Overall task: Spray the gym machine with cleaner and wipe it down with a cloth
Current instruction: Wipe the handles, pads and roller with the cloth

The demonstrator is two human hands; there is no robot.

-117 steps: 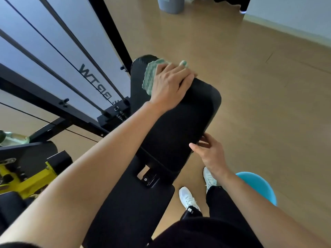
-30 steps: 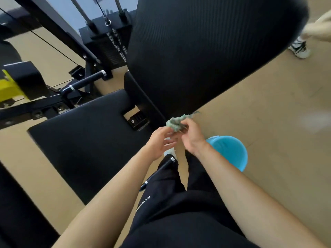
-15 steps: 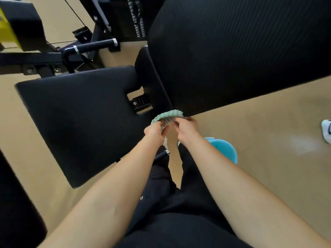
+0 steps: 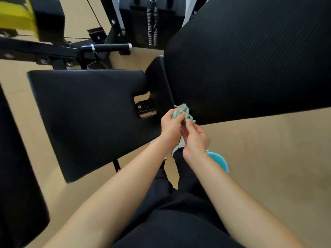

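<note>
a yellow part (image 4: 17, 17) of a neighbouring machine is seen at the top left corner, fixed to a black block, with a black frame bar (image 4: 35, 52) running beneath it toward a black handle (image 4: 111, 47) capped in silver at both ends. below the handle, a flat black seat pad (image 4: 89, 119) is spread across the left half of the view, a notch cut into its right edge where a metal bracket (image 4: 145, 106) is exposed. behind it, at the top centre, a weight stack (image 4: 152, 22) is framed by pale uprights.

a bunched green cloth (image 4: 183, 112) is held just off the notched right edge of the seat pad, in front of the lower left corner of the large back pad (image 4: 250, 59), which fills the upper right of the view. whether the cloth is touching the back pad cannot be told. the left hand (image 4: 171, 126) is closed around the cloth's lower part, fingers curled over it. the right hand (image 4: 196, 137) is raised just beside it, its fingertips pinched on the cloth's trailing edge and its palm half open.

a white shoe (image 4: 180, 146) is partly hidden between the wrists, and black trousers (image 4: 179, 221) are seen below. a blue bucket (image 4: 219, 161) is partly covered by the right forearm, standing on the tan floor (image 4: 277, 167).
</note>
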